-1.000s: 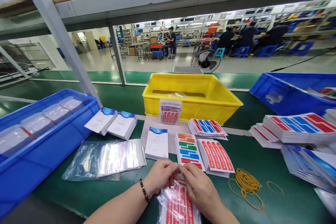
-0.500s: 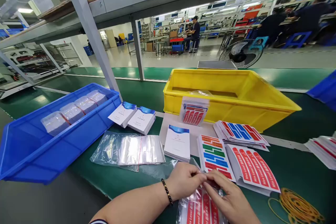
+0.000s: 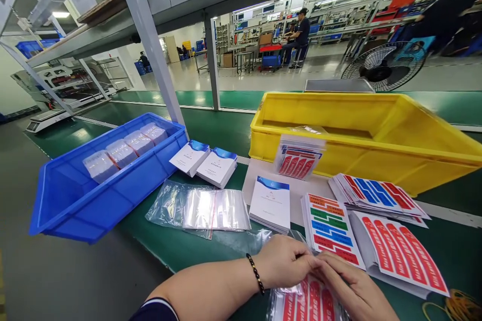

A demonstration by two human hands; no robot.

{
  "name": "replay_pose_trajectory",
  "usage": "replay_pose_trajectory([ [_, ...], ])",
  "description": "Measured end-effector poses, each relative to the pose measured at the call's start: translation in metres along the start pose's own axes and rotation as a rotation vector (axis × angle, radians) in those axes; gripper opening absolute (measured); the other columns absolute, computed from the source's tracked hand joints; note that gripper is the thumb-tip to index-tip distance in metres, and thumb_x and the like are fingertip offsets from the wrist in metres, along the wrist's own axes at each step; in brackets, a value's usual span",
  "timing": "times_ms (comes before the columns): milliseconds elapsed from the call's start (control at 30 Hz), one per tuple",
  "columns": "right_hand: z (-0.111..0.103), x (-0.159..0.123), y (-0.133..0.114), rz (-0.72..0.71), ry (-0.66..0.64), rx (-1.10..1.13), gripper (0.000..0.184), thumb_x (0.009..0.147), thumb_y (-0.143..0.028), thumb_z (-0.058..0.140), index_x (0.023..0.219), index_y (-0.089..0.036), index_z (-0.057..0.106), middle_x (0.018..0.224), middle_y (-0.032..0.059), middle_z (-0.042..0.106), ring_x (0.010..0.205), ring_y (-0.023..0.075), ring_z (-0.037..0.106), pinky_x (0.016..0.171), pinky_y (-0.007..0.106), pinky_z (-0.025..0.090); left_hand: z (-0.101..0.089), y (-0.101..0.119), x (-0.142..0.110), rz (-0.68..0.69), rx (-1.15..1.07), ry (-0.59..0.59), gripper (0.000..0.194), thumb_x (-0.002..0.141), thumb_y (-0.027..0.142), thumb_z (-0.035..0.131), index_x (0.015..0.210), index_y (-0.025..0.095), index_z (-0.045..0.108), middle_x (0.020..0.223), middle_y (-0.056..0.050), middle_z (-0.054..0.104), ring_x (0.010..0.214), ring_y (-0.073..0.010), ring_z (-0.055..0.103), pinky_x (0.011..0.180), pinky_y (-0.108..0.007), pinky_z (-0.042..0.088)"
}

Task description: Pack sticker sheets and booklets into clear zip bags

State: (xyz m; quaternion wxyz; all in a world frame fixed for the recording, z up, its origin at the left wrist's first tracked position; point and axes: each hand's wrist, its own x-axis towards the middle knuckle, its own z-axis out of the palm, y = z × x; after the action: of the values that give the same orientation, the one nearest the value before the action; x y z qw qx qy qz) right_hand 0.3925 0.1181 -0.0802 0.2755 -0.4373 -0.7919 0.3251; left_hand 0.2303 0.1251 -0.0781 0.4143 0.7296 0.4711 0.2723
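At the bottom of the view, my left hand (image 3: pixel 283 262) and my right hand (image 3: pixel 352 287) both pinch the top edge of a clear plastic bag (image 3: pixel 307 303) filled with red label sheets. The bag lies on the green bench right in front of me. Just beyond my fingers lie a multicoloured label sheet stack (image 3: pixel 329 228) and a red label sheet stack (image 3: pixel 401 253). A white booklet stack (image 3: pixel 271 202) sits to their left. My left wrist wears a dark beaded bracelet (image 3: pixel 255 274).
A yellow bin (image 3: pixel 376 130) stands behind, with a bagged sample (image 3: pixel 299 158) leaning on it. A blue bin (image 3: pixel 86 185) of bagged packs sits left, empty zip bags (image 3: pixel 205 209) and two booklets (image 3: pixel 205 160) nearby. Rubber bands (image 3: pixel 457 306) lie right. Seated people work far behind.
My view has swung left and closer, so the blue bins and label stacks on the right have left the frame. Both hands stay pinched on the bag's top edge.
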Motion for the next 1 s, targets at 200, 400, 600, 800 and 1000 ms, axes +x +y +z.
replay_pose_trajectory([
  [200, 0.011, -0.002, 0.006, -0.075, 0.195, -0.307, 0.039, 0.087, -0.035, 0.033, 0.053, -0.019, 0.044, 0.051, 0.0012, 0.049, 0.046, 0.0123, 0.048, 0.045, 0.024, 0.037, 0.000, 0.006, 0.000, -0.072, 0.005, -0.016, 0.023, 0.070, 0.017, 0.050, 0.047, 0.014, 0.047, 0.049, 0.004, 0.044, 0.051, -0.0072, 0.041, 0.048, -0.018, 0.028],
  [400, 0.005, 0.003, 0.004, -0.174, 0.457, -0.512, 0.027, 0.087, -0.034, 0.037, 0.078, -0.016, 0.055, 0.071, 0.0065, 0.058, 0.066, 0.0172, 0.056, 0.059, 0.028, 0.043, 0.001, 0.004, 0.005, -0.213, -0.196, 0.031, 0.020, 0.062, 0.012, 0.046, 0.044, 0.014, 0.038, 0.044, 0.006, 0.033, 0.046, -0.0058, 0.033, 0.044, -0.018, 0.023],
  [600, 0.009, 0.001, -0.002, -0.285, 0.293, -0.389, 0.020, 0.086, -0.021, 0.039, 0.094, -0.017, 0.057, 0.082, 0.0081, 0.059, 0.075, 0.0173, 0.057, 0.066, 0.029, 0.046, -0.014, 0.004, 0.012, -0.224, -0.258, 0.061, 0.025, 0.074, 0.022, 0.037, 0.050, 0.015, 0.043, 0.045, 0.003, 0.039, 0.045, -0.0087, 0.038, 0.046, -0.020, 0.033],
  [800, -0.017, -0.002, -0.005, -0.021, -0.042, -0.058, 0.027, 0.090, -0.025, 0.033, 0.080, -0.017, 0.057, 0.074, 0.0040, 0.059, 0.068, 0.0138, 0.055, 0.062, 0.024, 0.042, -0.027, 0.018, 0.000, 0.335, 0.093, 0.073, 0.017, 0.073, 0.022, 0.049, 0.086, 0.017, 0.060, 0.085, -0.004, 0.060, 0.091, -0.0182, 0.048, 0.087, -0.033, 0.034],
  [1000, -0.047, -0.005, -0.006, 0.038, -0.164, 0.053, 0.036, 0.085, -0.037, 0.044, 0.056, -0.016, 0.042, 0.061, 0.0002, 0.047, 0.058, 0.0111, 0.044, 0.054, 0.022, 0.035, -0.034, 0.022, -0.001, 0.167, 0.296, -0.107, 0.014, 0.073, 0.021, 0.056, 0.060, 0.016, 0.055, 0.062, 0.001, 0.056, 0.063, -0.0120, 0.049, 0.061, -0.021, 0.034],
])
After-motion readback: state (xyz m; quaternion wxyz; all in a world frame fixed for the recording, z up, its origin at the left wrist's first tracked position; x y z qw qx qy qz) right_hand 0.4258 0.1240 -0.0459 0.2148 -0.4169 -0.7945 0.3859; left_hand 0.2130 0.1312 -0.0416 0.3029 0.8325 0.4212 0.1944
